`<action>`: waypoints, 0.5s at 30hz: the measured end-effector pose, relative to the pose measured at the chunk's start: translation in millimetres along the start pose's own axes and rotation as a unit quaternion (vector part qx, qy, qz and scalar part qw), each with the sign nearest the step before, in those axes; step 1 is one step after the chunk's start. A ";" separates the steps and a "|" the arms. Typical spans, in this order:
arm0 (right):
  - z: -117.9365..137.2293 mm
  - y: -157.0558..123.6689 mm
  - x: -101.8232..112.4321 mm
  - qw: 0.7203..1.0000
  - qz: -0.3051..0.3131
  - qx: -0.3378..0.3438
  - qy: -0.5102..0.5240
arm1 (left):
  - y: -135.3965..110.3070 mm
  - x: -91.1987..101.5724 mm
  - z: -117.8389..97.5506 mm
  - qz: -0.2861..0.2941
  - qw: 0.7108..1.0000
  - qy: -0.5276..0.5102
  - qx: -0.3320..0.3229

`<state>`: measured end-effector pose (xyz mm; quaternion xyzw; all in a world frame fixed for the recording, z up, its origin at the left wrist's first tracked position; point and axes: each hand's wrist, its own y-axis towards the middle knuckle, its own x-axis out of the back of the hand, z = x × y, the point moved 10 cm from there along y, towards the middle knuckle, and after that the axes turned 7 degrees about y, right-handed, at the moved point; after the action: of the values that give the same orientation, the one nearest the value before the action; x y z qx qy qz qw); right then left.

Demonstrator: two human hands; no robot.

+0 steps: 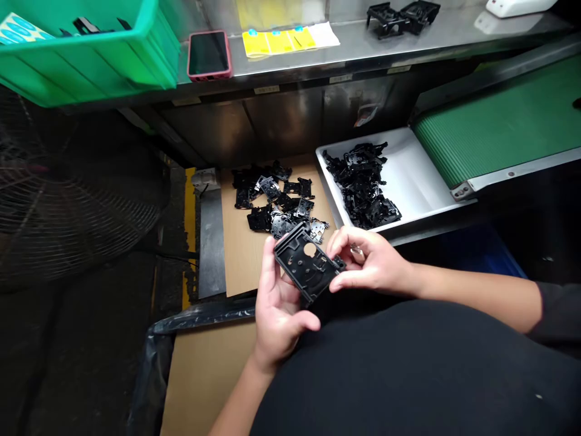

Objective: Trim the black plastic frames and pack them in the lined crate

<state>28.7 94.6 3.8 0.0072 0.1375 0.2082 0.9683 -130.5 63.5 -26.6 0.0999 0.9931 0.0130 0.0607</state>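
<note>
Between my two hands is a black plastic frame part (pixel 305 266), flat and tilted, with a round hole and several small cutouts. My left hand (pixel 282 309) supports it from below and along its left side, the thumb off to the front. At its right edge, my right hand (pixel 365 260) pinches a corner between thumb and fingers; a small clear piece shows by those fingers, too small to name. Just beyond lie several similar black parts (pixel 285 203) on a cardboard sheet (pixel 242 260). More black parts (pixel 363 181) are heaped in a white tray (pixel 424 181).
A green conveyor belt (pixel 503 115) ends at the white tray. On the metal shelf (pixel 354 54) are a phone (pixel 209 56), yellow labels (pixel 284 40) and black parts (pixel 403 17). A green bin (pixel 91 66) stands upper left, above a fan (pixel 68 188). A cardboard box (pixel 209 375) is below.
</note>
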 end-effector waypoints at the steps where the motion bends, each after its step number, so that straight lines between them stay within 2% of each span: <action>1: 0.1 1.1 -3.0 1.000 0.003 0.011 -0.001 | -0.1 1.6 -0.6 0.008 0.999 0.036 -0.001; 4: 14.1 3.4 -16.6 0.994 0.051 0.088 -0.043 | -1.6 14.5 -6.2 -0.003 0.990 0.144 -0.010; 7: 31.0 1.6 -27.0 0.979 0.101 0.158 -0.078 | -2.3 19.5 -17.1 0.005 0.988 0.151 -0.029; 9: 32.5 4.5 -22.1 0.984 0.088 0.147 -0.056 | -1.5 16.2 -23.6 0.025 0.992 0.122 -0.035; 12: 24.7 14.0 -8.5 0.995 0.041 0.085 -0.009 | 0.0 10.2 -28.6 0.041 0.994 0.095 -0.029; 15: 23.7 23.0 -12.9 0.993 0.089 0.065 -0.041 | 0.0 6.3 -28.9 0.039 0.996 0.085 -0.016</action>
<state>14.6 111.5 31.7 0.0911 0.1097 0.2837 0.9482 -140.2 64.4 1.4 0.1357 0.9897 0.0401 -0.0224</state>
